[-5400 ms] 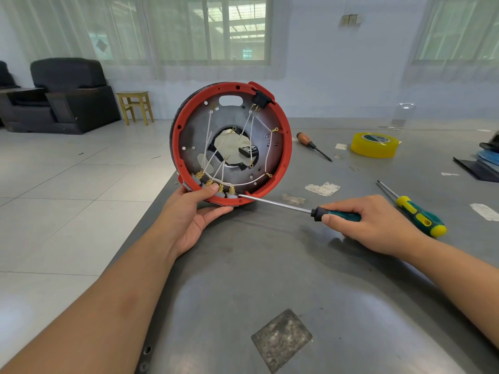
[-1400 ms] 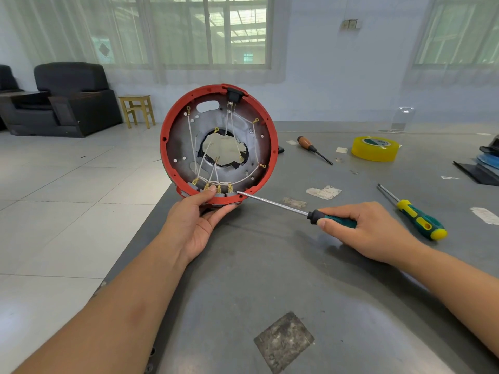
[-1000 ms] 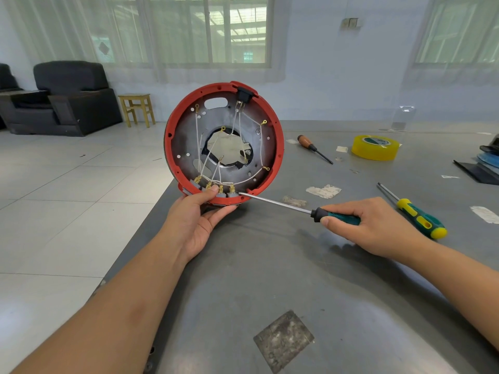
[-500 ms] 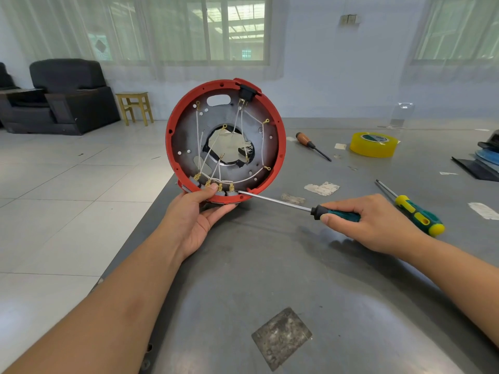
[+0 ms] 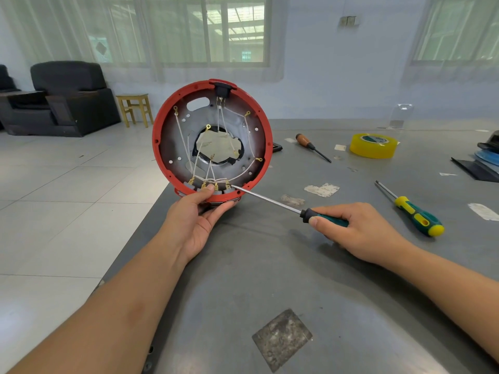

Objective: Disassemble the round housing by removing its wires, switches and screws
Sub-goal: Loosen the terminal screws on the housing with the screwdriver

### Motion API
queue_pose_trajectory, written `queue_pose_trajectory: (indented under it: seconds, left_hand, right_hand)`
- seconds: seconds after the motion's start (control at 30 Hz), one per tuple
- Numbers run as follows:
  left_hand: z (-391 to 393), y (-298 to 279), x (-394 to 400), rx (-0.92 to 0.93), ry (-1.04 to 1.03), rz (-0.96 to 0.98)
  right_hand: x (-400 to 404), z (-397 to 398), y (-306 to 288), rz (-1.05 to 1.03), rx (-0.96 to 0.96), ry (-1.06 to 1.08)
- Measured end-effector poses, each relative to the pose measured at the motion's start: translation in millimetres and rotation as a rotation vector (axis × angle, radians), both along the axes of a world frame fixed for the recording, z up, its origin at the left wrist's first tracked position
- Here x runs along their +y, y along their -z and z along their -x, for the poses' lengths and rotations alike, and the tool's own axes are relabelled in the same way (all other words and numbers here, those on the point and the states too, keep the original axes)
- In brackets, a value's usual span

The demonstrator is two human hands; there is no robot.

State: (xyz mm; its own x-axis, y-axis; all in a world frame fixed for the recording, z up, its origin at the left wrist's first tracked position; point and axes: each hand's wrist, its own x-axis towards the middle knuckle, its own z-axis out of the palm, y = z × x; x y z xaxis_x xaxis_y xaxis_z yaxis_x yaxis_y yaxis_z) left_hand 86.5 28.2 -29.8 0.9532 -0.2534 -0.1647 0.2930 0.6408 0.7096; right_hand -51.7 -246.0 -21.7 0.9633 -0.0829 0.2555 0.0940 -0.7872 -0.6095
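Observation:
The round housing, red-rimmed with a grey inner plate and a central hole, stands on edge at the table's left corner, its open side facing me. White wires with brass terminals cross the plate down to a row of grey switches at the bottom; a black socket sits at the top. My left hand grips the bottom rim, thumb on the switches. My right hand holds a green-handled screwdriver whose tip touches the rightmost bottom terminal.
On the grey metal table lie a yellow-green screwdriver, a wooden-handled screwdriver, a yellow tape roll, paper scraps and dark flat items at the right edge. Beyond the table's left edge is tiled floor with a black armchair and stool.
The housing has rocked slightly in my left hand, the black socket shifting around the top. The screwdriver tip has stayed at the bottom terminals throughout.

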Motion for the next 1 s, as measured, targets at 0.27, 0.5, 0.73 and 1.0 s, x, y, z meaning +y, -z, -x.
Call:
queue_pose_trajectory:
  seconds: [0.27,0.5,0.73,1.0]
  left_hand:
    - [0,3,0,-0.028,0.022,-0.036]
    - [2,0,2,-0.032,0.056,-0.022]
    - [3,-4,8,-0.020,0.079,-0.094]
    - [-5,-9,28,-0.065,0.104,-0.348]
  right_hand:
    - [3,-1,4,-0.102,0.015,-0.025]
    - [2,3,0,-0.046,0.008,-0.049]
    - [-3,4,-3,0.039,0.036,-0.043]
    - [-4,5,-4,0.071,0.014,-0.075]
